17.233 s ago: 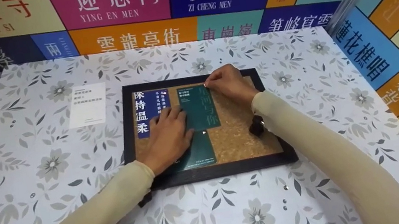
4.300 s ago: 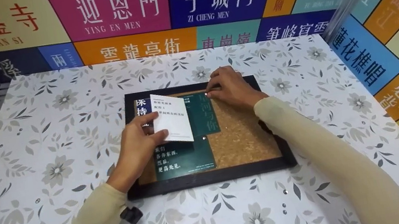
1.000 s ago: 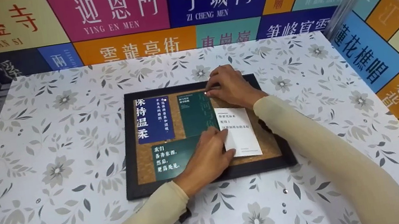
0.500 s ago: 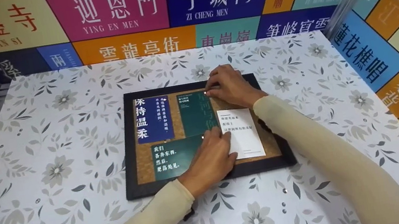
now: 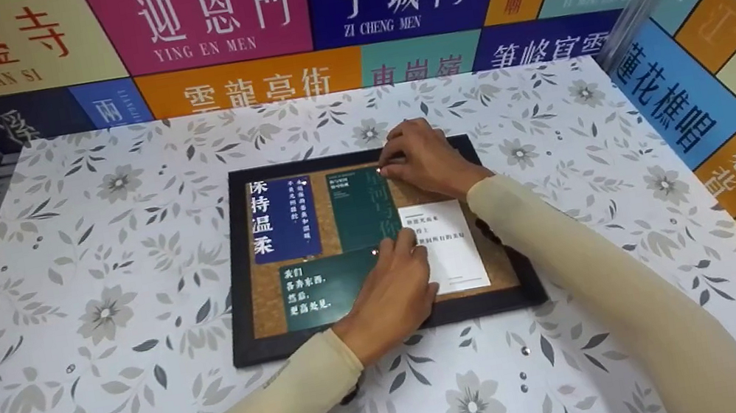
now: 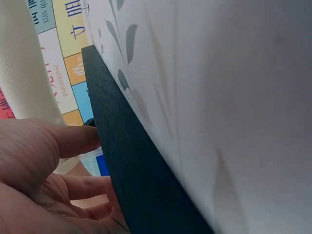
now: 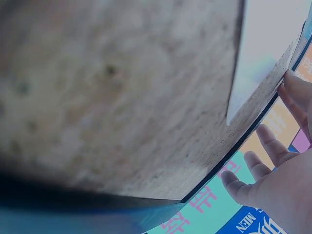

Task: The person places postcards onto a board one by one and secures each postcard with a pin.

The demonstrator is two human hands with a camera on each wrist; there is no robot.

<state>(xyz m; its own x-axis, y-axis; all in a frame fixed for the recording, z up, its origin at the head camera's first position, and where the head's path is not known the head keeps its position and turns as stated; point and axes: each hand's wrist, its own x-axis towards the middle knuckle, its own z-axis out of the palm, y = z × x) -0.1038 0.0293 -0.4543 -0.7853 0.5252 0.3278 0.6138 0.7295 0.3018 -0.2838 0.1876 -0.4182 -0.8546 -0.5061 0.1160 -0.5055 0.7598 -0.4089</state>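
A black-framed cork board (image 5: 273,312) lies on the table. At the top right corner of an upright green card (image 5: 358,215), my right hand (image 5: 427,155) pinches a small pushpin (image 5: 378,171) between thumb and forefinger. The other fingers of that hand (image 7: 273,185) are spread in the right wrist view. My left hand (image 5: 393,292) rests over the left edge of a white card (image 5: 455,259), fingertips on the card. It covers the right part of a wide green card (image 5: 323,292). A blue card (image 5: 285,224) sits at upper left, with a pin in its corner.
Several loose small pins, one of them a shiny pin (image 5: 526,352), lie on the floral tablecloth (image 5: 83,247) in front of the board. Colourful sign panels (image 5: 194,18) stand behind and at both sides. The board's frame edge (image 6: 126,161) rises beside my left hand.
The white card went from the table at left, through my left hand, onto the board's lower right. In the last second it shifted slightly right and straightened. My right hand stays at the pin.
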